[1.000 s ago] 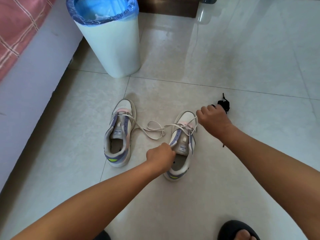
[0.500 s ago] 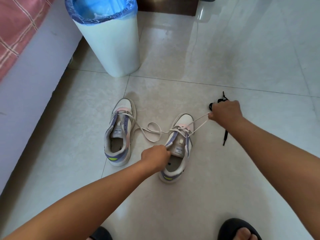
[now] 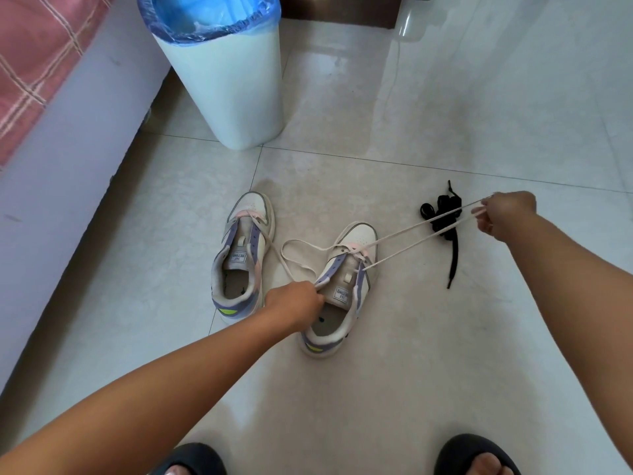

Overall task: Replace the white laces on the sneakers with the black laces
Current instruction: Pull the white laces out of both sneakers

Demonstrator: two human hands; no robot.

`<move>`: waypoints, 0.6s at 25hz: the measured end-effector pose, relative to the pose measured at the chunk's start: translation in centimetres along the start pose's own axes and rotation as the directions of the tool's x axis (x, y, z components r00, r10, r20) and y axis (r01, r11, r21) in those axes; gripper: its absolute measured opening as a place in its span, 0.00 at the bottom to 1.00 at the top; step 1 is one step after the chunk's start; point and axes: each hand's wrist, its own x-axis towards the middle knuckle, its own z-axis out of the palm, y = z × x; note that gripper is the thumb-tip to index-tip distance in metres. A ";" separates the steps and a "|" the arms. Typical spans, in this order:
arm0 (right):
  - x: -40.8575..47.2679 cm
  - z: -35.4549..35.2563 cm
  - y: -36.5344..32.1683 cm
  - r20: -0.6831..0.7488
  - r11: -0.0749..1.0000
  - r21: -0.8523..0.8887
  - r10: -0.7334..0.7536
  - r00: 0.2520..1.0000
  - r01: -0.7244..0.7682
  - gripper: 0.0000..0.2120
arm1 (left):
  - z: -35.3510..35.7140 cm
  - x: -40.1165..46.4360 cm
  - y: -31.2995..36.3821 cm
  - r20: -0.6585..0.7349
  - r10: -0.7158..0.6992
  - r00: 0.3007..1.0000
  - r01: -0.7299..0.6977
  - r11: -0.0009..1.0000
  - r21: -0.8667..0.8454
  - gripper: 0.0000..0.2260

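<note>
Two white, purple and pink sneakers stand on the tiled floor. My left hand [image 3: 297,302] grips the left edge of the right sneaker [image 3: 337,296] by its eyelet flap. My right hand [image 3: 503,214] pinches the white lace [image 3: 416,234], which runs taut in two strands from the shoe's front eyelets to my fingers. A loose loop of white lace [image 3: 296,257] lies between the shoes. The left sneaker [image 3: 243,255] stands untouched. The black laces [image 3: 445,221] lie in a bundle on the floor under the taut strands.
A white bin [image 3: 226,73] with a blue liner stands behind the shoes. A bed base [image 3: 61,159] with a pink checked cover runs along the left. My feet in black slippers [image 3: 474,454] show at the bottom edge.
My right hand has moved far to the right and up, drawing the white lace out of the right sneaker into long taut strands. My left hand has stayed on the shoe.
</note>
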 end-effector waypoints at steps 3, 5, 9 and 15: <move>1.2 -2.0 -0.8 -0.014 0.972 0.226 0.072 0.997 -0.067 0.16 | 0.3 0.2 -0.5 0.038 0.006 0.999 -0.006 1.000 0.008 0.12; 1.3 -3.1 -1.4 0.003 0.989 0.145 0.022 1.000 -0.022 0.16 | 0.2 0.0 -0.9 0.046 -0.016 0.999 0.018 0.999 -0.044 0.11; -2.2 -1.2 -0.8 0.362 0.932 -0.271 -0.133 0.923 0.241 0.13 | 0.3 -0.3 -0.8 0.163 0.100 0.982 -0.070 0.981 -0.182 0.17; -6.7 3.1 3.2 0.641 0.094 -0.743 -0.185 0.745 0.662 0.13 | -3.2 2.7 -0.1 -0.201 0.141 0.969 -0.193 0.942 -0.274 0.15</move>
